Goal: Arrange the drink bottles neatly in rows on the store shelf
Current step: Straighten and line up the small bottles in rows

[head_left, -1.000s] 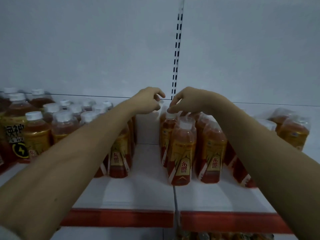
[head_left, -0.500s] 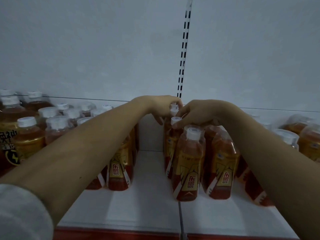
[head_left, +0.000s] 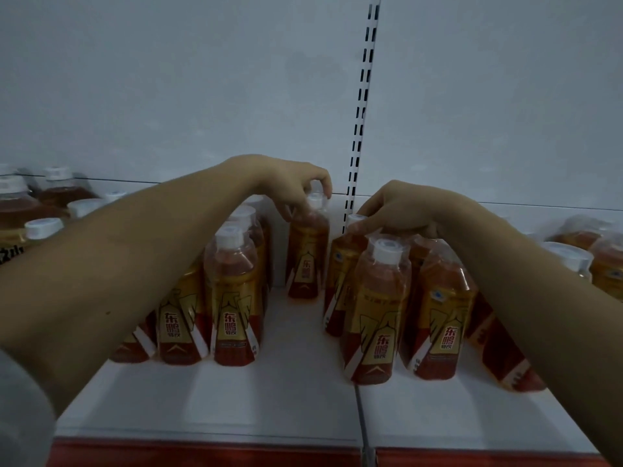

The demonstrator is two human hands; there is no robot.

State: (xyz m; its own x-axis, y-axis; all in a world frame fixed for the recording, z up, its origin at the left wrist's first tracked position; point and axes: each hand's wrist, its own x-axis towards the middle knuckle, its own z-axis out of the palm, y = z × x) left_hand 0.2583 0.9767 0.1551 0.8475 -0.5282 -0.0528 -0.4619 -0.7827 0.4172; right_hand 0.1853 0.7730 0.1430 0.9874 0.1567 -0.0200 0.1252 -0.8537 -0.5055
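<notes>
our left hand (head_left: pixel 290 183) has its fingers (head_left: pixel 322 183) curled round the white cap of one drink bottle (head_left: pixel 307 254); that bottle stands by itself in the gap on the shelf (head_left: pixel 209 402), between the left bunch of bottles (head_left: pixel 232 298) and the right bunch (head_left: pixel 381 311); we cannot tell if it sits flat or is a bit off the shelf; our right hand (head_left: pixel 404 210) lies over the tops of the right bunch, its fingers bent down on a back bottle (head_left: pixel 344 274) by its cap; we think it pinches that cap, but part of the hold is hidden.

what could go wrong: we hold only the small cap, so the bottle could swing and bump the ones next to it; the bottles on the far right lean already, and a push from our right arm could tip them like dominoes; the held bottle could also slip out, since a cap is smooth and small.

what is not the same as half a second ago: then both hands were close together over the right bunch; now our left hand has moved the one bottle away to the left, into the gap; our right hand has stayed on the right bunch; the whole view sits a bit nearer too.
</notes>
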